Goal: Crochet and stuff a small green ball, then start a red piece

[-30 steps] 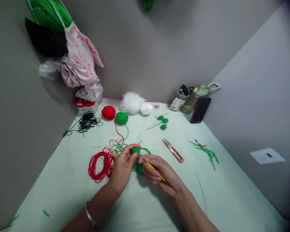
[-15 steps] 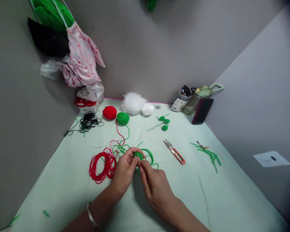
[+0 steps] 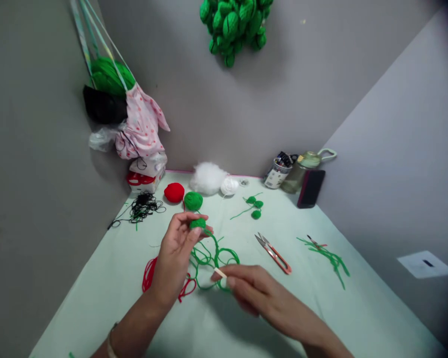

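Note:
Pinched between the thumb and fingers of my left hand [image 3: 179, 243] is a small green crochet piece [image 3: 197, 223], raised above the table. A strand of green yarn [image 3: 214, 243] runs from it down to loose loops. Lower and to the right, my right hand [image 3: 250, 288] is closed on a crochet hook [image 3: 220, 273]; only its pale end shows, the rest being covered by the fingers. The hook is apart from the green piece. Beneath my left forearm lies a bundle of red yarn [image 3: 148, 273], partly hidden.
Thread snips [image 3: 273, 253] lie right of my hands, with green yarn scraps [image 3: 332, 261] farther right. Behind are red [image 3: 174, 193] and green yarn balls [image 3: 193, 201], white stuffing [image 3: 208, 178], small green pieces [image 3: 256, 214], a phone [image 3: 311, 189] and a bottle [image 3: 294, 174]. Black yarn [image 3: 144, 206] lies left.
My hands have moved apart: the left up and leftward with the green piece, the right down and away with the hook. The view has tilted up, showing more of the hanging green cluster.

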Tool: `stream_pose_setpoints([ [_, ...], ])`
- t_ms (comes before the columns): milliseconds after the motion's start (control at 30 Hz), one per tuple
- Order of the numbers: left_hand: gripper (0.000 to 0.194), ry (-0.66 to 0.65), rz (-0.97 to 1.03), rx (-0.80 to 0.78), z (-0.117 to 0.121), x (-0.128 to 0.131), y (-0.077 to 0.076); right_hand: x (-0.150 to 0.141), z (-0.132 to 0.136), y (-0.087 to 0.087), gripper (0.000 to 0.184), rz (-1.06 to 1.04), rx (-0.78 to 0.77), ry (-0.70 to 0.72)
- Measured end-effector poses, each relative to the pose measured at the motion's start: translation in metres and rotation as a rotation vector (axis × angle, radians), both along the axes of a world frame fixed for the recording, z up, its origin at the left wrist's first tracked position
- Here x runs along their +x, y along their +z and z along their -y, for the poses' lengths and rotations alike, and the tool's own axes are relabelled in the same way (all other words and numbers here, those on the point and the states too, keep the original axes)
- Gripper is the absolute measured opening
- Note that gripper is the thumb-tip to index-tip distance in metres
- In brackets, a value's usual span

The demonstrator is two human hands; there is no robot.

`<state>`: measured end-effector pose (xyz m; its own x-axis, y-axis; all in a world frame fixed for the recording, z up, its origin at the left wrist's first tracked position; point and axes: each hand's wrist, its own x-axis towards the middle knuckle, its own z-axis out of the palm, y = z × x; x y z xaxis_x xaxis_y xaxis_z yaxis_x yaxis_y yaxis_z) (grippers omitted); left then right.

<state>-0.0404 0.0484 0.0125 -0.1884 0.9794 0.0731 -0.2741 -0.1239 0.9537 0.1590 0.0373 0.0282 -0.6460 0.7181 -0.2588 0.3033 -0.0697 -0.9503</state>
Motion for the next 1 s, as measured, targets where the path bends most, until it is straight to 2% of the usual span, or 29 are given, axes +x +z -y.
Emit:
stream_pose_setpoints([
  [67, 0.016, -0.068, 0.109, -0.033, -0.003, 0.0, 0.014, 0.015, -0.013, 0.006, 0.031, 0.289, 0.42, -0.053],
  [100, 0.016, -0.092, 0.133, -0.04, -0.005, 0.0, 0.019, 0.021, -0.02, 0.008, 0.026, 0.406, 0.552, -0.074],
  [167, 0.014, -0.135, 0.105, -0.038, -0.01, 0.003, 0.029, 0.027, -0.031, 0.014, 0.024, 0.533, 0.712, -0.146],
  [200, 0.014, -0.156, 0.068, -0.022, -0.012, 0.004, 0.034, 0.027, -0.034, 0.018, 0.029, 0.519, 0.738, -0.2],
  [267, 0.012, -0.195, -0.014, 0.026, -0.018, 0.007, 0.043, 0.02, -0.036, 0.027, 0.04, 0.363, 0.698, -0.316],
  [333, 0.011, -0.218, -0.054, 0.068, -0.023, 0.008, 0.051, 0.007, -0.036, 0.035, 0.044, 0.176, 0.6, -0.358],
  [367, 0.012, -0.216, -0.058, 0.084, -0.025, 0.009, 0.053, 0.0, -0.036, 0.039, 0.04, 0.126, 0.552, -0.342],
  [433, 0.016, -0.194, -0.053, 0.092, -0.027, 0.009, 0.054, -0.01, -0.037, 0.043, 0.019, 0.102, 0.492, -0.263],
  [500, 0.02, -0.173, -0.039, 0.066, -0.028, 0.009, 0.048, -0.014, -0.039, 0.046, 0.027, 0.055, 0.501, -0.249],
  [633, 0.019, -0.197, -0.023, -0.014, -0.028, 0.011, 0.031, -0.005, -0.043, 0.048, 0.033, -0.264, 0.519, -0.473],
  [767, 0.016, -0.28, 0.011, -0.009, -0.026, 0.018, 0.022, 0.0, -0.047, 0.047, 0.03, -0.585, 0.211, -0.445],
  [833, 0.015, -0.317, 0.03, -0.023, -0.026, 0.02, 0.022, -0.002, -0.05, 0.045, 0.023, -0.52, 0.143, -0.465],
  [900, 0.015, -0.311, 0.016, -0.032, -0.026, 0.018, 0.022, -0.005, -0.054, 0.043, 0.02, -0.322, 0.219, -0.508],
  [1000, 0.016, -0.249, -0.082, -0.022, -0.028, 0.014, 0.02, -0.008, -0.057, 0.04, 0.017, -0.061, 0.354, -0.43],
])
